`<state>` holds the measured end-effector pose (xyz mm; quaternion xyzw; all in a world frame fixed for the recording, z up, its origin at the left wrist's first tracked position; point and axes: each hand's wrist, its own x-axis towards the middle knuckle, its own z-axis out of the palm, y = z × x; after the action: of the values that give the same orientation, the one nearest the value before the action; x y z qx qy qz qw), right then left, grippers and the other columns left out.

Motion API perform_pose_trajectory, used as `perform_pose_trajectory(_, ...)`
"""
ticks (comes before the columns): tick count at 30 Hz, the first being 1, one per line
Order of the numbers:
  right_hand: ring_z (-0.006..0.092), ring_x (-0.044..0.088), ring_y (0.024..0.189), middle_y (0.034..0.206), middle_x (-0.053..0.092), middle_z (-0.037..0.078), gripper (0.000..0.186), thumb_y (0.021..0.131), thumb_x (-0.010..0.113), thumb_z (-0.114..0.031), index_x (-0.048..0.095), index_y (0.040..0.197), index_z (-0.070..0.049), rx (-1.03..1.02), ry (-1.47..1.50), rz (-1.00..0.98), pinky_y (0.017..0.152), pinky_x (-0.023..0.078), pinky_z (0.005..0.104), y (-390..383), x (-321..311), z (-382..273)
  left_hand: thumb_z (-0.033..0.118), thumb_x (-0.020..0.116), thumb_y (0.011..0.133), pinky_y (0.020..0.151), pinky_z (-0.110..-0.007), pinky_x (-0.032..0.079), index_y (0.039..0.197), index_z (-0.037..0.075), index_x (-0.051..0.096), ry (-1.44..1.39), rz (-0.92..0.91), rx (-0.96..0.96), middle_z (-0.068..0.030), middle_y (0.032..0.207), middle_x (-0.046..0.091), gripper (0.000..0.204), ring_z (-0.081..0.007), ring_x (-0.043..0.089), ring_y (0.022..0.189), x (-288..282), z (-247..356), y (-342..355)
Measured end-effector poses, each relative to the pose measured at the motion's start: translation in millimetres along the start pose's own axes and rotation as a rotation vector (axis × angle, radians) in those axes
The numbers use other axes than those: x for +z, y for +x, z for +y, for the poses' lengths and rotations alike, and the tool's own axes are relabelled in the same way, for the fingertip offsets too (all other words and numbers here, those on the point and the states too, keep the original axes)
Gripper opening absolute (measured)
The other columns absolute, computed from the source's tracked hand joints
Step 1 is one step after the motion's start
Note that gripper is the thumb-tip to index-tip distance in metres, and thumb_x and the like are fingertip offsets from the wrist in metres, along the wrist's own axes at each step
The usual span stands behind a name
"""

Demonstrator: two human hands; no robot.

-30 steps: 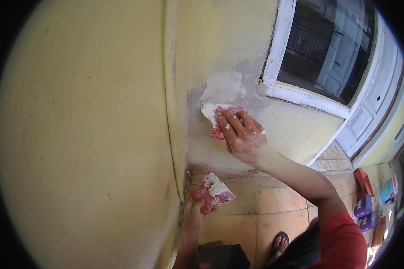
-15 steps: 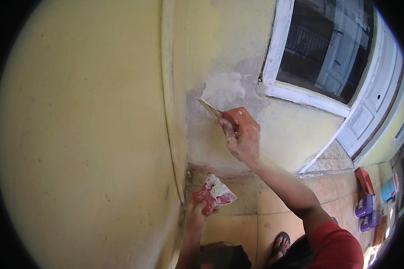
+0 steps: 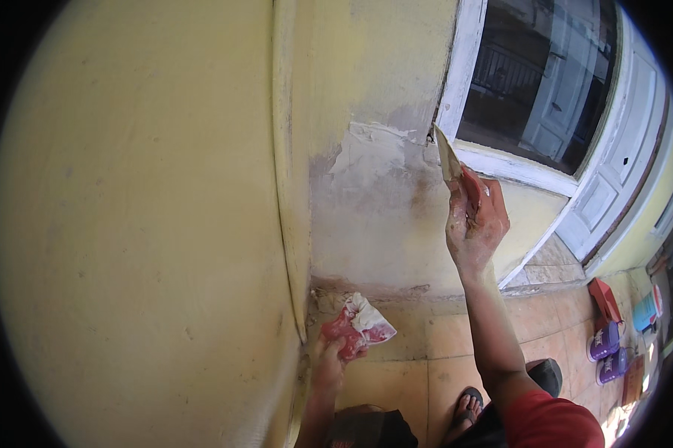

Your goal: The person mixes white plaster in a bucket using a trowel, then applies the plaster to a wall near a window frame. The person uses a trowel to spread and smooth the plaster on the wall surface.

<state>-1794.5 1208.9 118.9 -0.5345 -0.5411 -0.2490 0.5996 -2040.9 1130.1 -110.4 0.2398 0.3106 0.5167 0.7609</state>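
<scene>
My right hand (image 3: 477,224) is closed around the red handle of a putty knife (image 3: 448,157), its blade pointing up beside the lower left corner of the window frame (image 3: 509,166). Low by the wall corner, my left hand (image 3: 332,357) grips a red scraper (image 3: 341,329) with a lump of white putty (image 3: 365,313) on it. On the wall to the left of the putty knife lies a smeared pale putty patch (image 3: 370,153). Whitish dried filler marks the fingers of my right hand.
A yellow wall (image 3: 142,224) fills the left side, with a vertical moulding (image 3: 283,149) at the corner. White door panels (image 3: 624,157) stand at the right. Purple tubs (image 3: 605,342), a red container (image 3: 605,300) and a blue bucket (image 3: 645,312) sit on the tiled floor (image 3: 456,328).
My right hand has swept the putty knife rightward from the wall corner to the window frame. The putty patch looks flatter and more spread out. My left hand stays almost still.
</scene>
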Motion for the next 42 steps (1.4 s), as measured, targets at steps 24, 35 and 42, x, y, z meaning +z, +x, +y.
perform_pose_trajectory(24,0.0287,0.058,0.114,0.129,0.064,0.021,0.059,0.081,0.066,-0.026,0.066,0.128,0.011,-0.924,-0.477,-0.686,0.081,0.047,0.0393,-167,135,66,0.004,0.05,0.102,0.08,-0.045,0.065,0.134,-0.002,0.052,0.079,0.091,-0.072,-0.0178,0.115,0.068,0.033,-0.0296,0.073,0.094,-5,-15,5)
perform_pose_trajectory(35,0.0271,0.062,0.111,0.134,0.065,0.019,0.047,0.084,0.063,-0.017,0.07,0.125,0.005,-0.926,-0.506,-0.31,0.079,0.049,0.0341,-62,129,21,0.002,0.052,0.1,0.08,-0.046,0.066,0.133,-0.002,0.054,0.026,0.069,-0.04,-0.0163,0.115,0.067,0.033,-0.0302,0.073,0.095,-2,-10,1)
perform_pose_trajectory(42,0.0266,0.061,0.109,0.126,0.07,0.016,0.045,0.083,0.063,-0.018,0.072,0.121,0.004,-0.989,-0.302,-0.627,0.078,0.048,0.0336,-140,97,64,0.002,0.051,0.1,0.078,-0.047,0.067,0.137,-0.002,0.052,0.071,0.079,-0.007,-0.0161,0.12,0.066,0.037,-0.03,0.072,0.099,-12,-13,2)
